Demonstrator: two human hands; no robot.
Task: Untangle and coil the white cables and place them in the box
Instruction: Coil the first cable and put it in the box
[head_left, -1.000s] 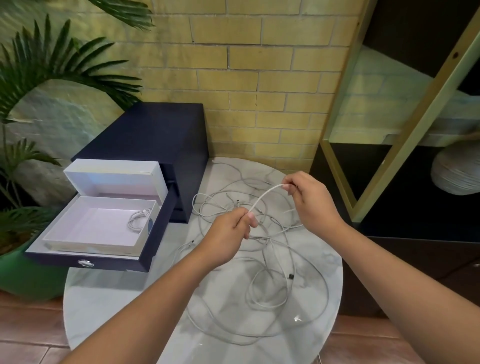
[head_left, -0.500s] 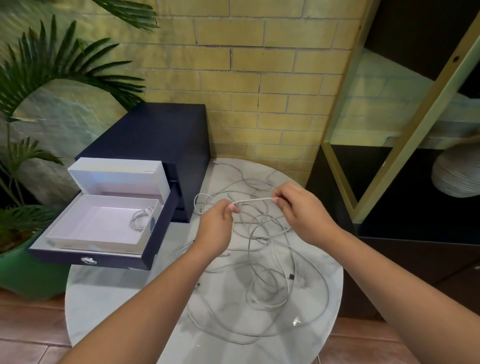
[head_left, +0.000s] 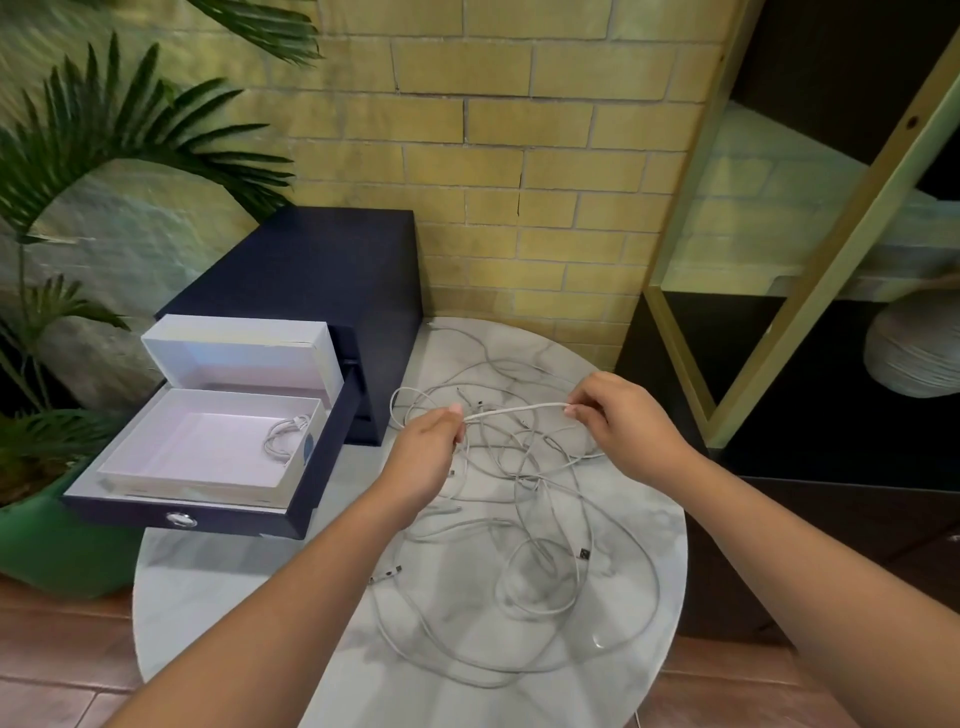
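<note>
One white cable is pinched taut between left hand and right hand above the tangle on the table; one coiled cable is contained in the open box.

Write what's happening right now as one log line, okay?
left hand: pinches thin white cable | right hand: pinches same cable | tangled white cables: on round marble table | coiled white cable: in open white box

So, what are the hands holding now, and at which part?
One thin white cable: the left hand and right hand each pinch it, with a short taut stretch between them.
</note>
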